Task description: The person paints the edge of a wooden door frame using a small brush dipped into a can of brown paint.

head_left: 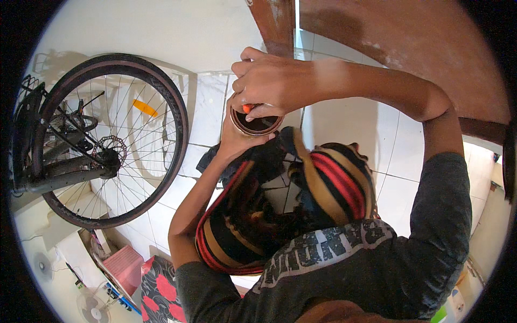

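A round open tin (pixel 252 131) with dark brown inside sits between my hands, upper middle of the view. My left hand (pixel 236 139) wraps around its near left side, fingers closed against it. Over the tin's mouth, my right hand (pixel 272 81) bends down with fingers pinched on a small thing with an orange-red end (pixel 247 109); my fingers hide the rest of it, so its kind cannot be told. My striped legwear (pixel 339 183) is below, and a black cloth (pixel 211 156) lies on the floor near my left forearm.
A bicycle wheel (pixel 180 129) with an orange reflector stands at my left. A brown door (pixel 420 48) fills the upper right. White floor tiles (pixel 344 107) spread around me. At lower left are a pink ribbed object (pixel 125 268), a red-and-black floral item (pixel 164 293) and a fan (pixel 92 309).
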